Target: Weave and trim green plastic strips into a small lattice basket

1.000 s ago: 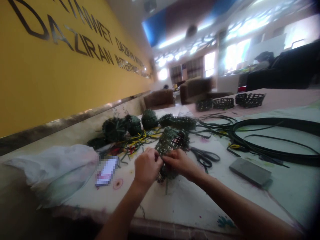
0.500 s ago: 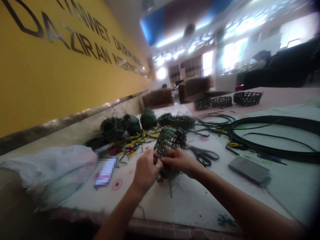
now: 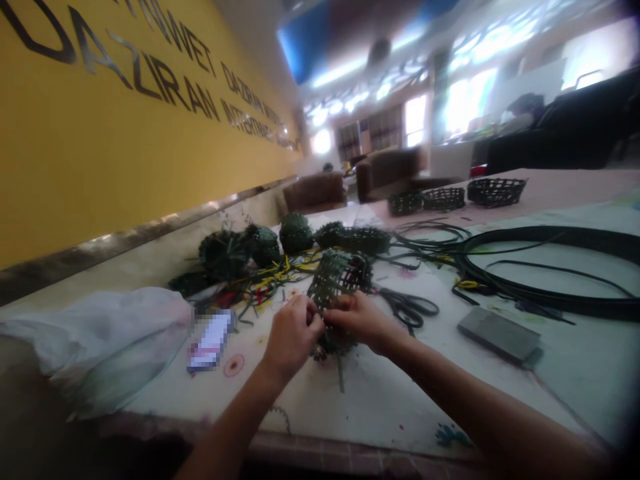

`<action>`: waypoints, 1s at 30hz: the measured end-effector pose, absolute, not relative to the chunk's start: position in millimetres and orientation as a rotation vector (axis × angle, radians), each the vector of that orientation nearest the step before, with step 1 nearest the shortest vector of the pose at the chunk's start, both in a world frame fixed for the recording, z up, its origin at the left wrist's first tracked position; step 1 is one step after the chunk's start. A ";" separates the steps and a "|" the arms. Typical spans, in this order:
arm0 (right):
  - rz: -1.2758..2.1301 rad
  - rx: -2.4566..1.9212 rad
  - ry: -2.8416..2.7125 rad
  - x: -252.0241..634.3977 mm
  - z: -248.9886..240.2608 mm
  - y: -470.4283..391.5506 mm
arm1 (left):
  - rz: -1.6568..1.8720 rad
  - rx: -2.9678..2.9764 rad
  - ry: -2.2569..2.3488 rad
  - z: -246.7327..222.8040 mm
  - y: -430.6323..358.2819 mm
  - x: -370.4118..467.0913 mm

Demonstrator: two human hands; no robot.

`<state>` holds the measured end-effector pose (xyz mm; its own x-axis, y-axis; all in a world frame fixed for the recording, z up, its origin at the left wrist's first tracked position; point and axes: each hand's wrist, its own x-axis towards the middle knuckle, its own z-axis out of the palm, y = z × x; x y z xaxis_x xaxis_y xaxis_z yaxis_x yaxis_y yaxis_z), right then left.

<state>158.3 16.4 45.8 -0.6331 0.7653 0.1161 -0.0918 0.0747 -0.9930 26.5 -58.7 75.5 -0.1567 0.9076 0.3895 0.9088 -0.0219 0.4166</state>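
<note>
A dark green woven basket (image 3: 341, 272) lies tilted on the patterned tablecloth (image 3: 380, 413), with loose strip ends below it. At its near side, my left hand (image 3: 296, 330) is closed, thumb and fingers pinched together against the weave. Close beside it on the right, my right hand (image 3: 361, 321) pinches at the same spot. What lies between the fingertips is too small to make out; both hands touch the basket. Black-handled scissors (image 3: 407, 308) rest just right of the basket.
Green woven pieces (image 3: 296, 233) and yellow and red strips (image 3: 280, 270) lie behind. A large strip coil (image 3: 545, 307) and grey block (image 3: 500, 333) are at right, a white plastic bag (image 3: 115, 333) at left. Several baskets (image 3: 496, 192) stand far back, near chairs (image 3: 314, 192).
The fingers have shifted slightly at the basket's near side. My right hand's fingers sit a little closer over the weave, and the whole view has moved slightly.
</note>
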 end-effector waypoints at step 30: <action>1.617 -0.701 -1.724 162.4 46.1 16.3 | -0.971 -1.992 -2.337 77.8 -59.1 32.2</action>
